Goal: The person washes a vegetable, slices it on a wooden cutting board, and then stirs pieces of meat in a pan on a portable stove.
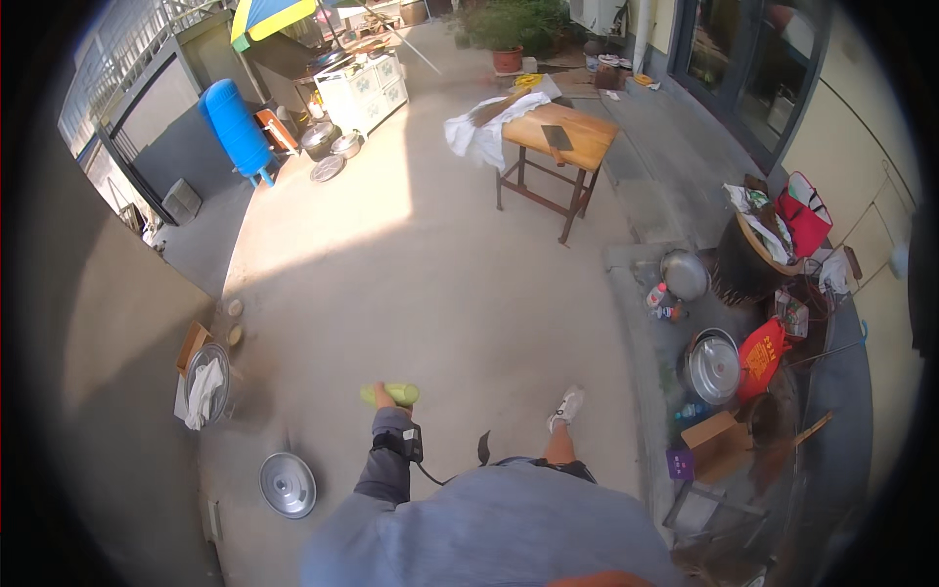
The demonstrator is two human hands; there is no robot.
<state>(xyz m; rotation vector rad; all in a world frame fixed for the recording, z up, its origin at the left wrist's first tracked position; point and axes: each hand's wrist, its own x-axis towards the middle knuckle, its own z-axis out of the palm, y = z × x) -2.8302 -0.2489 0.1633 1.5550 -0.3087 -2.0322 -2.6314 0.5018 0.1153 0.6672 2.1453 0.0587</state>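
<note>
Left hand (384, 393) grasps pale-green oblong vegetable (405, 394), right hand unseen, cannot tell its state; dark rectangular cleaver (556, 137) by brown wooden tabletop's (590, 131) near edge

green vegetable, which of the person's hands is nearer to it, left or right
Left. The left hand holds the green vegetable; the right hand is out of view, so its place relative to it can't be told.

There is one long green vegetable (403, 394), one wooden tabletop (587, 129), one cleaver (556, 138), one blue tank (236, 127), one multicoloured umbrella (272, 18), one white cabinet (362, 95), one white shoe (566, 407).
</note>
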